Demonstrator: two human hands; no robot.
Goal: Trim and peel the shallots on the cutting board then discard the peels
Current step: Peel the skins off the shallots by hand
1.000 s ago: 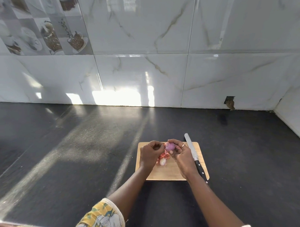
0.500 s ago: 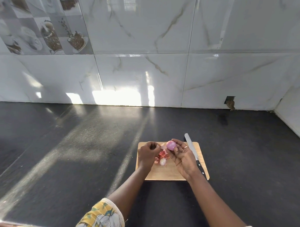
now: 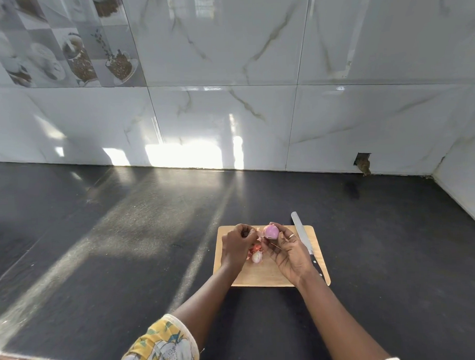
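The wooden cutting board [image 3: 258, 276] lies on a dark counter [image 3: 125, 237] and carries a little heap of reddish peels [image 3: 256, 248], with a pale peeled shallot [image 3: 257, 257] touching the heap's near side. A knife [image 3: 303, 234] lies along the board's right edge, its tip reaching past the far edge.

Both forearms reach in over the board's near edge. The right hand [image 3: 290, 253] is turned palm up with a ring [image 3: 291, 236] on one finger, and its fingertips pinch a purple shallot [image 3: 271, 231], which is held clear above the board's far half. The left hand [image 3: 237, 243] hovers just beside it with its fingers curled in. A scrap of skin [image 3: 258, 231] shows between its fingertips and the purple shallot, but I cannot tell whether the fingers actually pinch it
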